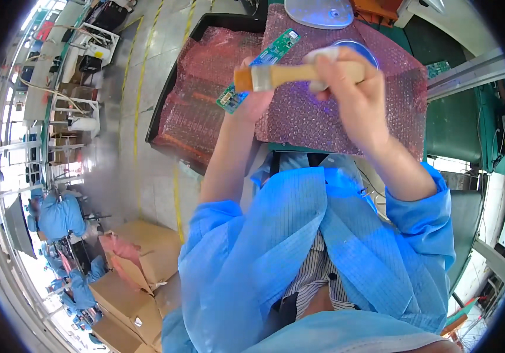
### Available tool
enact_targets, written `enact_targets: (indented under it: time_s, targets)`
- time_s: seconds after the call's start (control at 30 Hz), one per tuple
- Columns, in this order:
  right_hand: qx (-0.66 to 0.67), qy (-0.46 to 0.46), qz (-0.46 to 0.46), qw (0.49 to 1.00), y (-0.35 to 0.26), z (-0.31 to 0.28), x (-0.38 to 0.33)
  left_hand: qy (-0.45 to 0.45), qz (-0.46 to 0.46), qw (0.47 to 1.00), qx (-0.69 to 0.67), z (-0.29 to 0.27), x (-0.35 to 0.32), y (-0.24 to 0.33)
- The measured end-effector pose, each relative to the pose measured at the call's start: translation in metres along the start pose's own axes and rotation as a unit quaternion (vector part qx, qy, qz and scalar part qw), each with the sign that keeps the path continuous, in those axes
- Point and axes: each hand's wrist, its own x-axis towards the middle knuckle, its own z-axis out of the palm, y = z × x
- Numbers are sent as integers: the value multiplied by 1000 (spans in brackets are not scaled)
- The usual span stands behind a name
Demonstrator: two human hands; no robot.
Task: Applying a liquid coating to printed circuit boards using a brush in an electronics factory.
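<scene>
Left hand [252,100]: closed on green circuit board [261,67], held above pink bubble wrap [299,117]. Right hand [352,88]: clenched around wooden brush [291,75], bristles at board. Risk: hard stroke dislodging components, board slipping.

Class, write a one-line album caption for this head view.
Left hand holds a green circuit board; right hand holds a wooden brush.

Pink bubble wrap [323,117] covers the upper centre, over a black tray [164,100]. Cardboard boxes [140,276] sit lower left. Blue-coated workers [58,215] are at far left.
</scene>
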Motion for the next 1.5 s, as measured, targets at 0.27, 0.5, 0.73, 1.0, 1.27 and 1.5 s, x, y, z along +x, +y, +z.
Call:
enact_targets:
  time_s: [0.27,0.5,0.73,1.0,1.27,1.5]
  targets:
    - [5,20,-22,1000,0,1,-3,38,85,906,412,-3,-3,-1]
    - [-65,24,-32,997,2,-2,-4,45,-14,998,-37,2,-7,-1]
    - [-54,9,47,997,1,-7,2,12,-44,998,-35,8,-10,1]
    - [-11,53,21,998,17,-27,8,49,-17,999,-10,8,-12,2]
    - [-21,46,35,998,5,-23,9,44,64,935,346,9,-11,2]
    - [-49,77,6,996,12,-29,12,43,102,780,616,14,-13,5]
